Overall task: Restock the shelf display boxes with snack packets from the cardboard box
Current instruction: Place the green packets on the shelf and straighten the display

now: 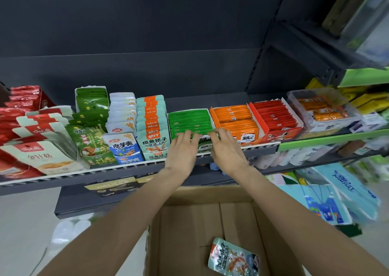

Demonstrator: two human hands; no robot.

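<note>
At the front of the green display box (190, 120), both hands work the row of green packets (189, 126). The left hand (182, 147) lies with fingers spread and nearly straight, its tips on the tops of the front packets; the right hand (226, 147) has its fingers bent a little over the front right part of the row. Whether either hand pinches a packet I cannot tell; both look to be pressing and squaring the row more than holding anything.

To do this step well, I judge the fingers should push the packets back and upright together, with even pressure from both sides, so the thin sachets do not fan out or slip over the low front lip. The box stands between the teal-and-orange packets (152, 126) on its left and the orange display box (235, 121) on its right, all on the shelf (126, 166), so a sideways shove could nudge the neighbours.

Below, the cardboard box (202, 223) stands open, with one teal packet (232, 257) lying on its bottom. That one matches the teal-and-orange row, so it probably belongs there.
</note>
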